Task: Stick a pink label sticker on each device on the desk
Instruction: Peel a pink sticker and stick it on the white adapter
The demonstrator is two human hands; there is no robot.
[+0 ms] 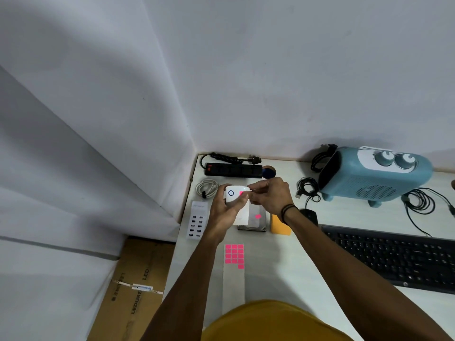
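Note:
My left hand point(225, 209) grips a small white device point(234, 194) with a blue ring on its face, lifted above the desk. My right hand point(267, 196) pinches a pink sticker point(241, 193) against that face, beside the ring. A sheet of pink label stickers point(234, 255) lies flat on the desk near me. Beneath my hands lies a hard drive point(256, 221) with a pink sticker point(258, 216) on top.
A white multi-port USB charger point(197, 220), a coiled white cable point(206, 187) and a black power strip point(234, 169) sit at the left and back. A blue heater point(374, 175), black cables point(307, 188), a mouse point(309, 216), an orange block point(280, 226) and a keyboard point(394, 257) lie to the right.

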